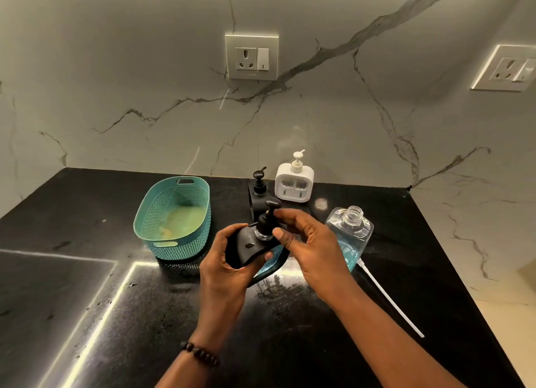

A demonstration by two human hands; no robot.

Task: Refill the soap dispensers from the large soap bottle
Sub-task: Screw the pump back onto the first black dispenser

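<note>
Soap bottle [349, 236], uncapped, part-full of blue liquid. Black dispenser [255, 248]: left hand [229, 267] grips body, right hand [307, 242] pinches pump [266, 222].

No text, label, brand or number can be read on anything here.

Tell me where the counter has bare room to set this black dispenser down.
Bare counter lies in front of both hands, between the forearms, and left of the teal basket. It is crowded behind the held black dispenser: second black dispenser, white dispenser, open clear bottle and its pump tube.
</note>
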